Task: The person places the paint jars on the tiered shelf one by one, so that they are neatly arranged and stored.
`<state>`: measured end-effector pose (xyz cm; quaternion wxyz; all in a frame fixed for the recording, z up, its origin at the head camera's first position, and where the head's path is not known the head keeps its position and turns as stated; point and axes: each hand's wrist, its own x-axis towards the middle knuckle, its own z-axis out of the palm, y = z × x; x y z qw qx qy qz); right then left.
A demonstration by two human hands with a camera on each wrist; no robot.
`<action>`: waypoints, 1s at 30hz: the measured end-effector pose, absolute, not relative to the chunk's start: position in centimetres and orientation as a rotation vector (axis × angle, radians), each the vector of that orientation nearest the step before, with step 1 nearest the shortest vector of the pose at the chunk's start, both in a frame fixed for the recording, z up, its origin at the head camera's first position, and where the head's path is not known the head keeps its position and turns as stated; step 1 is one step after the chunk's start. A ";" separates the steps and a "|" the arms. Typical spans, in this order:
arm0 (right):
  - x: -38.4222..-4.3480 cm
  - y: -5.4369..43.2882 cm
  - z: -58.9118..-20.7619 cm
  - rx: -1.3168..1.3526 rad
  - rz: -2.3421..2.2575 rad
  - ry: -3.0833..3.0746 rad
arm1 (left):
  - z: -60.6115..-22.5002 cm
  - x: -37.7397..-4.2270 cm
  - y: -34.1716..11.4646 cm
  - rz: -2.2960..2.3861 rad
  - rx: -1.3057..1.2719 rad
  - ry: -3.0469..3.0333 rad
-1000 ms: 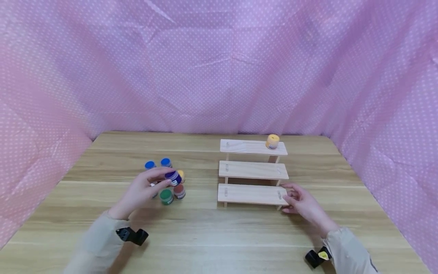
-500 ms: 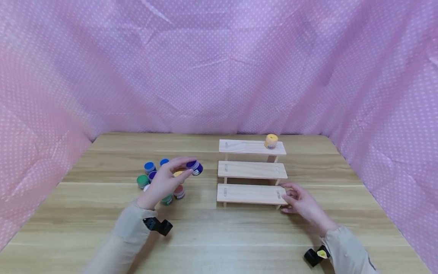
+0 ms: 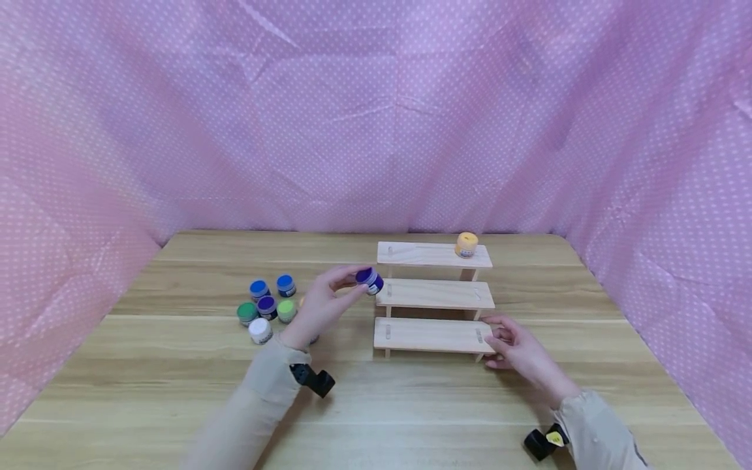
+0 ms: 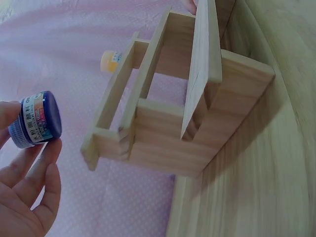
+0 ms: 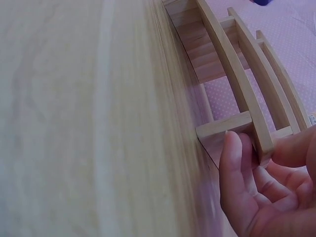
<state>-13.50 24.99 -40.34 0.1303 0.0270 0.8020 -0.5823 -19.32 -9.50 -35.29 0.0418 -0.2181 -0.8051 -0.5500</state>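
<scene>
Nothing legible — label (image 4: 34, 118) on dark blue jar (image 4: 39, 120) too blurred.

Creased pink cloth (image 3: 376, 117) with white dots, pale wood-grained tabletop (image 3: 423, 405)

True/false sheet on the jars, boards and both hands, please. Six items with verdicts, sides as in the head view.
1. The left hand holds a dark purple jar. True.
2. The right hand grips the right end of the lowest board. True.
3. A yellow jar stands on the top board. True.
4. Both hands hold jars. False: only the left hand does.
5. The yellow jar is near the top board's left end. False: it is near the right end.
6. The white jar stands on the lowest board. False: it stands on the table.
</scene>
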 end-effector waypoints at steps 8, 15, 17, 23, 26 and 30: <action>-13.6 25.2 -40.4 0.063 -1.672 2.353 | -35.5 -20.6 -7.1 -1.846 -0.624 -2.413; -13.6 25.3 -40.3 0.062 -1.655 2.371 | -35.7 -21.0 -6.0 -1.900 -0.597 -2.404; -13.6 25.3 -40.2 0.065 -1.648 2.379 | -35.7 -21.2 -5.6 -1.912 -0.606 -2.407; -13.4 25.4 -40.3 0.085 -1.662 2.365 | -35.9 -22.0 -4.3 -1.851 -0.729 -2.404; -13.4 25.3 -40.5 0.066 -1.721 2.313 | -36.1 -22.2 -3.9 -1.807 -0.794 -2.376; -13.5 25.3 -40.5 0.045 -1.805 2.234 | -36.2 -22.5 -3.8 -1.785 -0.822 -2.386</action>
